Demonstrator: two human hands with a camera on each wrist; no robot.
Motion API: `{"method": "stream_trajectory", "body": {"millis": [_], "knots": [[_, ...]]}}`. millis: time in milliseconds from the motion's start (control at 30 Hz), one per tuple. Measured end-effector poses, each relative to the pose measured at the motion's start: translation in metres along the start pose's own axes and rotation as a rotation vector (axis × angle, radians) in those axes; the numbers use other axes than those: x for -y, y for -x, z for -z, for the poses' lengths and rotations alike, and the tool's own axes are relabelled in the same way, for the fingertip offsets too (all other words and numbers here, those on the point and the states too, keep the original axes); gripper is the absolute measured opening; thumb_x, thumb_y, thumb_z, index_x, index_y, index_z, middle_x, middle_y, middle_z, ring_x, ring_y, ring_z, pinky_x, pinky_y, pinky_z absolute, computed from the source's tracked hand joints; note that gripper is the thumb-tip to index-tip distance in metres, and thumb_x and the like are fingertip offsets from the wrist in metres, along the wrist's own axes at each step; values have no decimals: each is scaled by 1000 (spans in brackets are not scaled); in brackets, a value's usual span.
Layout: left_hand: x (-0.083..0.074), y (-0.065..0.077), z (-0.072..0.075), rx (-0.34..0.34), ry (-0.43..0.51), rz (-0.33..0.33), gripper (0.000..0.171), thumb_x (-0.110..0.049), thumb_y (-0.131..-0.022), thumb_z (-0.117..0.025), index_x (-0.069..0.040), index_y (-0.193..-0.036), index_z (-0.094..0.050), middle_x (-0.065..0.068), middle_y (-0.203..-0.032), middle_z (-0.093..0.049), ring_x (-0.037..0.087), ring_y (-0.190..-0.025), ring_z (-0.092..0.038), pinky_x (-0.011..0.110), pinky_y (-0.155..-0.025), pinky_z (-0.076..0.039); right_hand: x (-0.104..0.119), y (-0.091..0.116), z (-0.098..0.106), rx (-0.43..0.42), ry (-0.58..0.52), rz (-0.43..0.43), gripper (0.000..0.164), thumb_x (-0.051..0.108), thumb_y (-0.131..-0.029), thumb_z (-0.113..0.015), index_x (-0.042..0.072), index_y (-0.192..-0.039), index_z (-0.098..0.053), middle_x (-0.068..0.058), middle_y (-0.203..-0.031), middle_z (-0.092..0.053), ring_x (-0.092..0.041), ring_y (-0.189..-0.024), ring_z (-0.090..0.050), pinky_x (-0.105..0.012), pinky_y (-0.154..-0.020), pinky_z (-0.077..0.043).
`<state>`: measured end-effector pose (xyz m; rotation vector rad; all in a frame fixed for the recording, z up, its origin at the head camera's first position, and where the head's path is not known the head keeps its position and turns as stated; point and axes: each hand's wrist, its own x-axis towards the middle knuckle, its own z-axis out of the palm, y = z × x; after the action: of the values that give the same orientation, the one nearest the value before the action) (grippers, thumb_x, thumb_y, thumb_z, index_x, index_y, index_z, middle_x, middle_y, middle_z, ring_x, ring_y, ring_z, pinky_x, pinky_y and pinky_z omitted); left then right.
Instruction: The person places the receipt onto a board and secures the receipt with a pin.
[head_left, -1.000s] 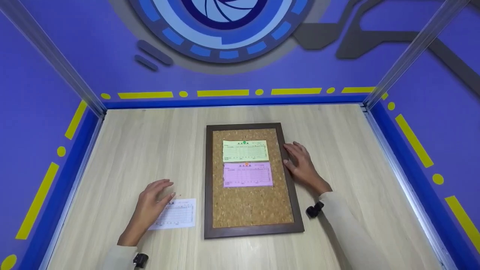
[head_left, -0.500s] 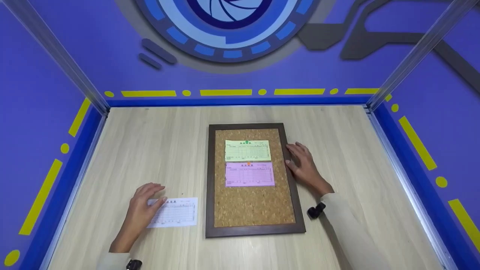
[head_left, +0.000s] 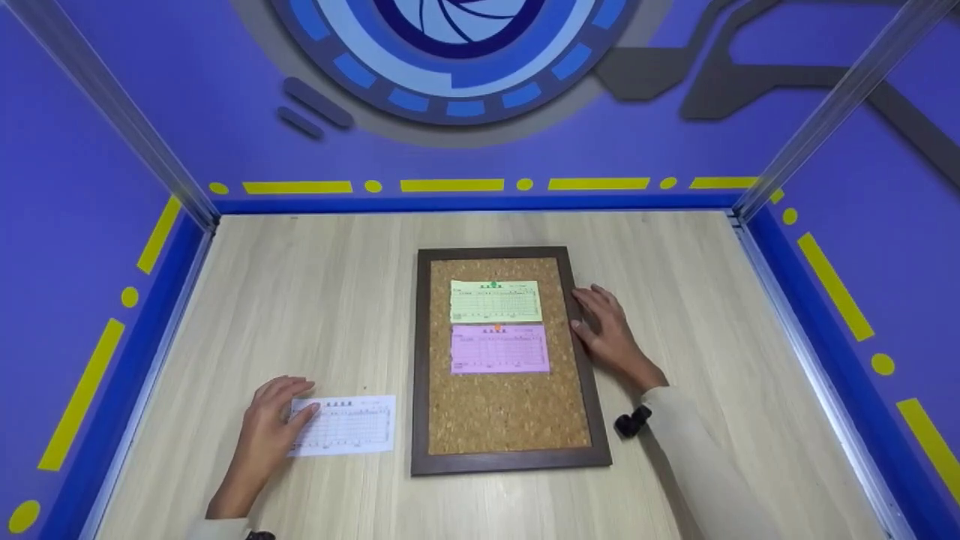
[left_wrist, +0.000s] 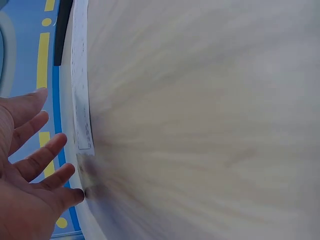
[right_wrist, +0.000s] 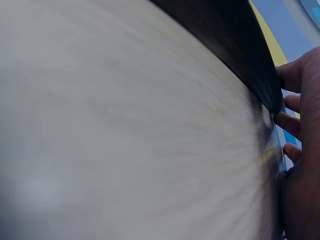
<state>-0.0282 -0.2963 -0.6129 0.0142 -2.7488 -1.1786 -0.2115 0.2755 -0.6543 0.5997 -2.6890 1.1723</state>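
left of the corkboard (head_left: 506,414), the left hand (head_left: 262,418), fingers (left_wrist: 42,156) spread, has drawn outward, baring more white slip (head_left: 349,430).

Bright, soft shadows, wrist views seemingly blurred

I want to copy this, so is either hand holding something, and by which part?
Nothing looks held: the right hand only touches the side of the framed corkboard, and the left hand is open near the white paper, not gripping it.
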Motion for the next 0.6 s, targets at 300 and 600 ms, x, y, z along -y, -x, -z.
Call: {"method": "stream_trajectory", "body": {"millis": [300,600], "knots": [[10,1,6,32,-35,44,33,5,-93,-83,4,-126,-77,21,-130,-66,42,-135,-50,58,-114,-40,-1,1,1,-1,-19,-3,57,16,-104,-71,-3,-156,-57,-28,-159,-55,-52,-157,-33,-74,-126,-17],[13,3,12,66,-95,96,30,1,-97,-81,6,-126,-77,24,-131,-59,43,-136,-42,59,-114,-37,-4,1,-1,-33,-49,58,57,14,-103,-73,-6,-154,-58,-30,-156,-57,-57,-154,-36,-76,-124,-21]]}}
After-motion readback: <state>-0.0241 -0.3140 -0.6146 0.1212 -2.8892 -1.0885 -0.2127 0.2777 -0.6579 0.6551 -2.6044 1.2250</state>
